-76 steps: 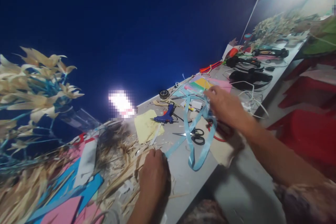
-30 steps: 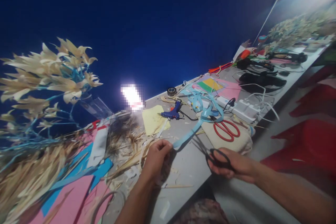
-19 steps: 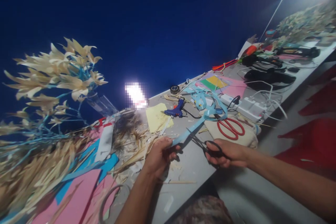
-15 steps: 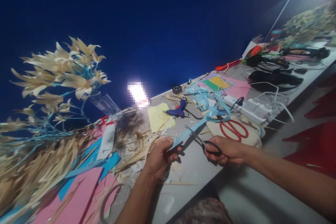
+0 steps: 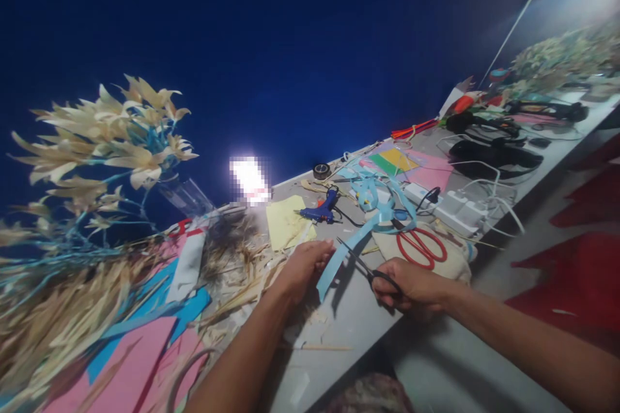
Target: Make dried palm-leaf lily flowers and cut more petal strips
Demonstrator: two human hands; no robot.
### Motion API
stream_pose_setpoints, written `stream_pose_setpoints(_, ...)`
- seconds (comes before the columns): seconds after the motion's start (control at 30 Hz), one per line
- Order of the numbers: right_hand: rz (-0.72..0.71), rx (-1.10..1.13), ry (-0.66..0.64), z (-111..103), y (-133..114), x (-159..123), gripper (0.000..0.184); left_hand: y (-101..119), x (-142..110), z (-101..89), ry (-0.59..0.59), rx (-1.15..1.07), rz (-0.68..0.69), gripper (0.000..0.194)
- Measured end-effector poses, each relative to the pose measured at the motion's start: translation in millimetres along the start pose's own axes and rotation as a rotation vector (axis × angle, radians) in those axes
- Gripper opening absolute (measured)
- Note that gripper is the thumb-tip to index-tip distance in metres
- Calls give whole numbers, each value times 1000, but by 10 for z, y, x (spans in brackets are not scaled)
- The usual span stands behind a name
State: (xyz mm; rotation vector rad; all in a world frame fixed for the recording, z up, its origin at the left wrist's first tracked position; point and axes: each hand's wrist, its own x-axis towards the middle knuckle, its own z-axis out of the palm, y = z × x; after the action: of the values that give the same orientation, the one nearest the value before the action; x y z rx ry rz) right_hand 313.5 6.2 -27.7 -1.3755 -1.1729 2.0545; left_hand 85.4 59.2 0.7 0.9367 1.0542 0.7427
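Observation:
My right hand (image 5: 394, 284) is closed round the handles of black-handled scissors (image 5: 363, 264). Their blades point up and left and cross a light blue ribbon (image 5: 334, 266). Fingers bent together, my left hand (image 5: 310, 261) pinches the ribbon at its left edge, close to the scissor tips. The loose end of the strip hangs below those fingers, over the grey table (image 5: 334, 329). Further back, the ribbon runs into a looped bundle (image 5: 371, 192). Just behind my right hand, red-handled scissors (image 5: 421, 248) rest on a cream cloth (image 5: 460, 262).
A blue glue gun (image 5: 320, 208) lies by a yellow sheet (image 5: 285, 222). Black tape (image 5: 321, 171) sits near the wall. White power strips (image 5: 460, 211) with cables are at right. Pale flowers (image 5: 140, 155), dried husks (image 5: 58, 310) and pink sheets (image 5: 130, 361) fill the left.
My left hand has shifted its hold from the ribbon's end up along the strip towards the scissors. The end now hangs free. The view has shifted slightly.

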Motion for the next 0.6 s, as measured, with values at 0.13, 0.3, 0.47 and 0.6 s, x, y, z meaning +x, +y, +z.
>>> stream_pose_setpoints(0.13,-12,-28,-6,-27,-9,-22,20,-78,105,113,-20,69,-21,34)
stream_pose_setpoints(0.3,-16,-67,-3,-53,26,-32,19,-70,93,136,-40,26,2,34)
stream_pose_setpoints(0.47,-36,-66,10,-21,24,-31,21,-60,53,180,-77,12,1,37)
stream_pose_setpoints(0.6,-67,7,-3,27,66,-20,23,-122,71,217,-43,-2,15,29)
